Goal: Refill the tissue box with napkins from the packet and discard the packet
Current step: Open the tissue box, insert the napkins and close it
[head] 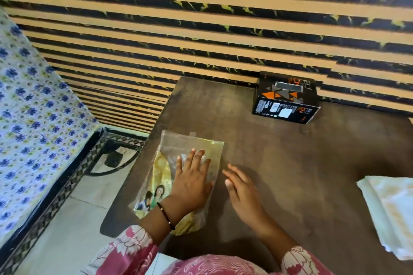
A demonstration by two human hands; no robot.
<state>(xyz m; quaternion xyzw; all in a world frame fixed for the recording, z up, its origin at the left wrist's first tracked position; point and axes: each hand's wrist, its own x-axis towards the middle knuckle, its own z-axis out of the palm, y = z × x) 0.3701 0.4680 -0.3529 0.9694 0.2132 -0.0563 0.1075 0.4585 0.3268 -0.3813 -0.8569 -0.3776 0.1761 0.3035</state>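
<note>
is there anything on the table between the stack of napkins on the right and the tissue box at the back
Nothing visible does. The napkins lie at the table's right edge and the tissue box stands against the wall, with bare tabletop between them. The packet, under the left hand, and the right hand are off to the left.

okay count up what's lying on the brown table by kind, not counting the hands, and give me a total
Plastic packet, flattened under the left hand: 1
Black tissue box: 1
Stack of white napkins: 1
Total: 3
</note>
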